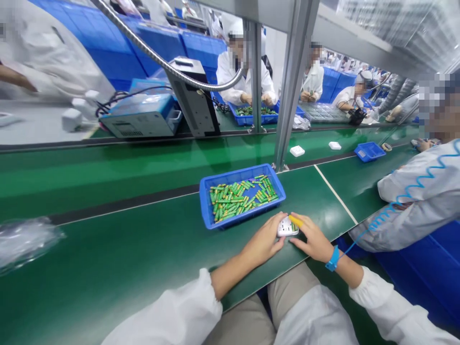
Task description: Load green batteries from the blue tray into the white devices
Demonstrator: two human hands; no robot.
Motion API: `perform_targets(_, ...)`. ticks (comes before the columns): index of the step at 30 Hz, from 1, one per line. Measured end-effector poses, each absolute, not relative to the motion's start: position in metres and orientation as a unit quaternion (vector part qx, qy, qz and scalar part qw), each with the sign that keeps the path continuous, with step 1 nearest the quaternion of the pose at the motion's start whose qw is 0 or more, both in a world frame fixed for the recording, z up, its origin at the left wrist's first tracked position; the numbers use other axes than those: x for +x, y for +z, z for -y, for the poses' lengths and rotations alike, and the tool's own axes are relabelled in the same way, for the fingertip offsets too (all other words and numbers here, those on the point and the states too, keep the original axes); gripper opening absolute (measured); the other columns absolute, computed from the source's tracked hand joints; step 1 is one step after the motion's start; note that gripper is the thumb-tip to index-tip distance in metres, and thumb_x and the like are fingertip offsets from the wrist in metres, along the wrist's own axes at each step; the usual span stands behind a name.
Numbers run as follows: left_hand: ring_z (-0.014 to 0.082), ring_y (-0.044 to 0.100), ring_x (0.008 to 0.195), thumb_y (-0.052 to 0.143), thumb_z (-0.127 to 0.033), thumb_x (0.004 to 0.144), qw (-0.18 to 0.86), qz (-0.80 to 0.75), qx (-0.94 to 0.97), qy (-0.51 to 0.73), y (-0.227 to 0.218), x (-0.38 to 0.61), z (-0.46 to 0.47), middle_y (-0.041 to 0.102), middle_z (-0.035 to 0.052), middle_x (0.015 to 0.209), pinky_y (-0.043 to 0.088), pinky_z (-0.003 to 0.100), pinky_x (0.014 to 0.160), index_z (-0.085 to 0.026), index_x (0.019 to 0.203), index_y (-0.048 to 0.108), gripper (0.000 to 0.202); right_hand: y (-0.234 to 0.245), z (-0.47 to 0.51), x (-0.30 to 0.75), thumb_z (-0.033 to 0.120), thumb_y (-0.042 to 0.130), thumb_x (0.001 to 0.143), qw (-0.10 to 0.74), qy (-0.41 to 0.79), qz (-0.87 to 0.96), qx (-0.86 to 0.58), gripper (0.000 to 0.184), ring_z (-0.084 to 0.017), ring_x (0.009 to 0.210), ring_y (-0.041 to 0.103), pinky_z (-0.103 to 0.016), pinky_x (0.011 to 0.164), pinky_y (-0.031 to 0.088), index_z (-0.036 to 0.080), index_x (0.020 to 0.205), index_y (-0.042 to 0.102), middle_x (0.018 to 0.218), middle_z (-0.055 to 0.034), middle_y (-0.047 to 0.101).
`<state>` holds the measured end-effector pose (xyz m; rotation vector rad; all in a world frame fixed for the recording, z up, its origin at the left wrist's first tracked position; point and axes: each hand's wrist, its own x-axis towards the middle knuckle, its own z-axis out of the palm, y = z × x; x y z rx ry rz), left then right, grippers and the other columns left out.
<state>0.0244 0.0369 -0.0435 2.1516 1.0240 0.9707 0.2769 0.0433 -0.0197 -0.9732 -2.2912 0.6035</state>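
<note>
A small white plastic device (283,227) sits low over the green bench in front of me, its open side facing up. Green batteries (294,227) show in its right part. My left hand (266,238) grips the device from the left, thumb at the near edge and fingers at the far edge. On the opposite side my right hand (313,239) closes round it, a yellow finger cover (296,221) on one finger over the batteries. A blue wrist strap (333,259) circles my right wrist. Just beyond my hands stands a blue tray (206,211) of loose green batteries.
A metal post (287,91) rises behind the tray. White devices (297,151) lie on the green conveyor (143,167). A clear plastic bag (28,242) rests at left. A co-worker's sleeve (413,187) is close at right, and a coiled blue cord (398,200) runs to my wrist.
</note>
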Motion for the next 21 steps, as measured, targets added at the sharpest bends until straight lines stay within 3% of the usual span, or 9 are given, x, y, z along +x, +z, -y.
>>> perform_targets(3, 0.0339, 0.042, 0.164, 0.063, -0.014, 0.101, 0.254, -0.370, 0.813, 0.372, -0.048, 0.024, -0.037, 0.043, 0.0190, 0.174, 0.041, 0.061, 0.134, -0.023, 0.170, 0.028, 0.078, -0.026, -0.052, 0.284, 0.031, 0.070, 0.105, 0.273, 0.200, 0.863, -0.375, 0.062, -0.035, 0.145, 0.058, -0.060, 0.122, 0.052, 0.031, 0.165, 0.053, 0.157, -0.0157, 0.061)
perform_targets(6, 0.0353, 0.033, 0.168, 0.066, -0.019, 0.102, 0.243, -0.381, 0.810, 0.373, -0.050, 0.023, -0.037, 0.037, 0.0192, 0.177, 0.037, 0.063, 0.136, -0.024, 0.171, 0.030, 0.077, -0.034, -0.079, 0.317, 0.038, 0.074, 0.100, 0.290, 0.125, 0.832, -0.456, 0.061, -0.038, 0.136, 0.062, -0.062, 0.117, 0.053, 0.030, 0.159, 0.060, 0.146, -0.0153, 0.066)
perform_targets(11, 0.0350, 0.038, 0.166, 0.065, -0.022, 0.105, 0.244, -0.380, 0.819, 0.353, -0.054, 0.021, -0.036, 0.045, 0.0183, 0.173, 0.039, 0.062, 0.135, -0.024, 0.171, 0.030, 0.075, -0.039, -0.164, 0.410, 0.046, 0.066, 0.099, 0.285, -0.016, 0.696, -0.659, 0.054, -0.039, 0.125, 0.063, -0.058, 0.112, 0.052, 0.017, 0.145, 0.068, 0.131, -0.0206, 0.071)
perform_targets(15, 0.0350, 0.044, 0.163, 0.064, -0.023, 0.106, 0.246, -0.390, 0.819, 0.341, -0.055, 0.020, -0.036, 0.049, 0.0179, 0.170, 0.042, 0.063, 0.133, -0.024, 0.171, 0.030, 0.074, -0.038, -0.213, 0.466, 0.045, 0.060, 0.098, 0.277, -0.039, 0.653, -0.704, 0.056, -0.039, 0.121, 0.064, -0.054, 0.110, 0.052, 0.007, 0.138, 0.069, 0.127, -0.0263, 0.072)
perform_targets(21, 0.0340, 0.051, 0.158, 0.063, -0.020, 0.103, 0.248, -0.395, 0.813, 0.349, -0.047, 0.016, -0.034, 0.053, 0.0165, 0.168, 0.049, 0.057, 0.129, -0.024, 0.169, 0.036, 0.071, -0.055, -0.239, 0.444, 0.048, 0.060, 0.100, 0.298, -0.054, 0.664, -0.683, 0.061, -0.040, 0.134, 0.059, -0.060, 0.117, 0.047, 0.014, 0.150, 0.062, 0.144, -0.0237, 0.067)
